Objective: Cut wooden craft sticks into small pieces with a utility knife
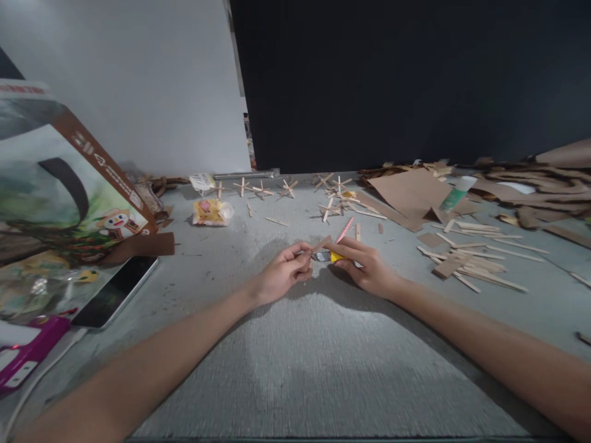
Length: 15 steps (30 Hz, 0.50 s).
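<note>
My left hand (289,271) is closed, its thumb and fingertips pinching a small strip of brown cardboard (322,243). Close to it on the right, my right hand (367,266) curls around a yellow cutter (336,256), whose grey metal end (322,256) points toward the left fingertips. The cutter's edge lies just below the cardboard strip; whether they touch I cannot tell. Behind my right hand a pink patterned stick-like thing (345,229) slants upward, near a short wooden stick piece (357,231).
Several crossed-stick shapes (289,187) line the back, beside a yellow packet (211,212). Loose wooden sticks (489,264), cardboard (406,194) and a green-white glue stick (457,193) are right. Left are a phone (117,292), white cable (41,375), purple device (37,354) and printed bag (69,178).
</note>
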Each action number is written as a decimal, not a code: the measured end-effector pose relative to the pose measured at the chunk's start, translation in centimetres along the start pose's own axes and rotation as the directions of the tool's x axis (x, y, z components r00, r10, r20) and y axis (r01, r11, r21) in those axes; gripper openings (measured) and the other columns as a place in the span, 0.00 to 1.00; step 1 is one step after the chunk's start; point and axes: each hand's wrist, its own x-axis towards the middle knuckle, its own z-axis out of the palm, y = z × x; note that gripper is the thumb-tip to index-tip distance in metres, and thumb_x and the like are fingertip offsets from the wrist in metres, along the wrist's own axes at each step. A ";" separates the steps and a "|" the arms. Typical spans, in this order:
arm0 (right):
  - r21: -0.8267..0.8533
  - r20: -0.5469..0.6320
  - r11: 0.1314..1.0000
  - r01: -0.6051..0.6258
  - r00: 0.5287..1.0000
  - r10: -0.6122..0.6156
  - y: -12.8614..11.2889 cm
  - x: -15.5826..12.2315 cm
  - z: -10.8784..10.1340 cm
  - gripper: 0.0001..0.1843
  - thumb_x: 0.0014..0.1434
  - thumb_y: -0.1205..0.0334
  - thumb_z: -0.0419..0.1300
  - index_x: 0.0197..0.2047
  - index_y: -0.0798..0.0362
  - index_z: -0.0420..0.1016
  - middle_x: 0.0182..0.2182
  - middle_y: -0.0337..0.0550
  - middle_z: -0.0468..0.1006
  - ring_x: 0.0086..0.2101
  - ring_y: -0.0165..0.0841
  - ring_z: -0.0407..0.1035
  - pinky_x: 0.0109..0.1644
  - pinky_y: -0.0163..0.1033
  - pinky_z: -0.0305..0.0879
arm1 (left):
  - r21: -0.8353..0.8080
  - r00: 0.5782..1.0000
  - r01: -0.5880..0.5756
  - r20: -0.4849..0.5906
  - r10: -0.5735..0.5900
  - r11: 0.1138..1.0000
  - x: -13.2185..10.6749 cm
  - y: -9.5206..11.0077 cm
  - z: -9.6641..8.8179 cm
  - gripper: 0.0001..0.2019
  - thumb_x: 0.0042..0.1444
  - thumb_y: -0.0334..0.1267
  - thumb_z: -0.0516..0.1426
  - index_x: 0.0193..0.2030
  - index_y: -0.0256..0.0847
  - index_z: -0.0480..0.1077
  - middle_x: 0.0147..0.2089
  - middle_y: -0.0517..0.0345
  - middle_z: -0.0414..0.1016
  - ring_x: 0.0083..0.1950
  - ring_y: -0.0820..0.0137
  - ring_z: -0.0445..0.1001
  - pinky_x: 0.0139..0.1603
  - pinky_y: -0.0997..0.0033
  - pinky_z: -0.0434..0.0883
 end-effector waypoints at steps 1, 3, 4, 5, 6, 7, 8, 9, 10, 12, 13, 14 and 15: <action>0.001 -0.004 1.000 0.000 1.000 0.000 0.0 0.0 0.0 0.25 0.77 0.62 0.52 0.74 0.43 0.70 0.43 0.49 0.80 0.40 0.39 0.76 0.42 0.42 0.75 | 0.000 1.000 0.000 0.002 0.000 1.000 0.0 0.0 0.0 0.14 0.60 0.45 0.69 0.42 0.40 0.72 0.27 0.67 0.57 0.27 0.75 0.55 0.30 0.72 0.54; -0.002 -0.010 1.000 -0.002 1.000 0.002 0.0 -0.1 0.1 0.26 0.77 0.62 0.52 0.74 0.42 0.70 0.43 0.49 0.79 0.39 0.39 0.76 0.42 0.42 0.75 | -0.005 1.000 -0.006 0.007 0.006 1.000 0.0 0.0 0.0 0.14 0.60 0.45 0.69 0.41 0.40 0.72 0.27 0.68 0.56 0.27 0.75 0.55 0.30 0.72 0.54; -0.003 -0.011 1.000 -0.002 1.000 0.002 0.0 -0.1 0.1 0.26 0.77 0.62 0.52 0.74 0.42 0.69 0.43 0.49 0.79 0.39 0.38 0.76 0.42 0.42 0.75 | -0.007 1.000 -0.010 0.012 0.010 1.000 0.0 0.0 0.0 0.14 0.60 0.45 0.69 0.41 0.40 0.72 0.27 0.68 0.56 0.27 0.75 0.54 0.30 0.72 0.53; -0.005 -0.011 1.000 -0.002 1.000 0.002 -0.1 -0.1 0.1 0.26 0.77 0.62 0.52 0.74 0.43 0.69 0.43 0.49 0.79 0.39 0.38 0.76 0.42 0.42 0.75 | -0.008 1.000 -0.012 0.013 0.012 1.000 0.0 -0.1 -0.1 0.14 0.60 0.45 0.69 0.40 0.40 0.72 0.27 0.68 0.56 0.27 0.76 0.54 0.30 0.72 0.53; -0.005 -0.009 1.000 -0.002 1.000 0.002 -0.1 0.0 0.0 0.26 0.77 0.62 0.52 0.74 0.43 0.69 0.43 0.49 0.79 0.39 0.38 0.76 0.42 0.42 0.75 | -0.008 1.000 -0.013 0.012 0.013 1.000 0.0 -0.1 -0.1 0.14 0.60 0.45 0.69 0.41 0.40 0.72 0.27 0.67 0.56 0.27 0.76 0.54 0.30 0.72 0.53; -0.005 -0.006 1.000 -0.003 1.000 0.003 -0.1 0.0 0.0 0.26 0.77 0.63 0.52 0.74 0.43 0.69 0.42 0.49 0.79 0.39 0.38 0.76 0.42 0.42 0.75 | -0.007 1.000 -0.012 0.006 0.012 1.000 0.0 -0.1 -0.1 0.13 0.60 0.44 0.69 0.41 0.40 0.72 0.27 0.67 0.56 0.27 0.75 0.55 0.30 0.72 0.53; -0.005 -0.003 1.000 -0.004 1.000 0.004 -0.2 0.0 0.0 0.26 0.77 0.63 0.52 0.74 0.43 0.69 0.42 0.49 0.79 0.39 0.38 0.76 0.42 0.42 0.75 | -0.005 1.000 -0.010 0.001 0.010 1.000 0.0 -0.2 -0.1 0.13 0.61 0.44 0.69 0.41 0.40 0.72 0.27 0.68 0.56 0.27 0.75 0.55 0.30 0.72 0.53; -0.005 0.001 1.000 -0.006 1.000 0.006 -0.2 0.0 0.0 0.26 0.77 0.63 0.52 0.74 0.43 0.70 0.42 0.49 0.79 0.39 0.38 0.76 0.42 0.42 0.75 | -0.002 1.000 -0.008 -0.005 0.008 1.000 0.0 -0.2 -0.1 0.13 0.61 0.44 0.68 0.41 0.40 0.72 0.27 0.68 0.55 0.27 0.75 0.55 0.30 0.72 0.53; -0.005 0.003 1.000 -0.007 1.000 0.007 -0.2 0.0 0.0 0.26 0.77 0.63 0.52 0.74 0.43 0.70 0.43 0.49 0.79 0.39 0.38 0.76 0.43 0.42 0.75 | 0.000 1.000 -0.008 -0.010 0.008 1.000 0.0 -0.2 -0.1 0.13 0.61 0.44 0.68 0.41 0.40 0.72 0.26 0.68 0.55 0.27 0.75 0.55 0.30 0.72 0.54; -0.005 0.001 1.000 -0.007 1.000 0.007 -0.2 0.0 0.0 0.26 0.77 0.63 0.52 0.74 0.43 0.70 0.43 0.49 0.79 0.39 0.38 0.76 0.43 0.42 0.75 | 0.004 1.000 -0.011 -0.017 0.011 1.000 0.1 -0.3 -0.1 0.13 0.60 0.44 0.69 0.40 0.40 0.71 0.26 0.68 0.56 0.27 0.75 0.55 0.30 0.72 0.54; -0.003 -0.003 1.000 -0.008 1.000 0.008 -0.2 0.0 0.0 0.25 0.77 0.63 0.52 0.74 0.43 0.70 0.43 0.49 0.79 0.39 0.38 0.76 0.43 0.42 0.75 | 0.006 1.000 -0.013 -0.018 0.013 1.000 0.1 -0.3 0.0 0.14 0.60 0.45 0.69 0.40 0.40 0.71 0.27 0.68 0.57 0.27 0.75 0.55 0.30 0.72 0.54; -0.001 -0.005 1.000 -0.009 1.000 0.009 -0.2 0.0 0.0 0.25 0.77 0.63 0.52 0.74 0.43 0.70 0.43 0.49 0.79 0.39 0.38 0.76 0.42 0.42 0.75 | 0.007 1.000 -0.017 -0.017 0.017 1.000 0.1 -0.3 0.0 0.15 0.59 0.45 0.70 0.39 0.40 0.71 0.27 0.67 0.57 0.27 0.76 0.55 0.30 0.72 0.54; 0.001 -0.006 1.000 -0.011 1.000 0.011 -0.2 -0.1 0.0 0.25 0.77 0.63 0.52 0.74 0.44 0.70 0.43 0.49 0.79 0.39 0.38 0.76 0.42 0.42 0.75 | 0.008 1.000 -0.022 -0.014 0.022 1.000 0.1 -0.3 0.0 0.15 0.58 0.46 0.70 0.39 0.40 0.71 0.27 0.67 0.58 0.27 0.76 0.55 0.30 0.72 0.54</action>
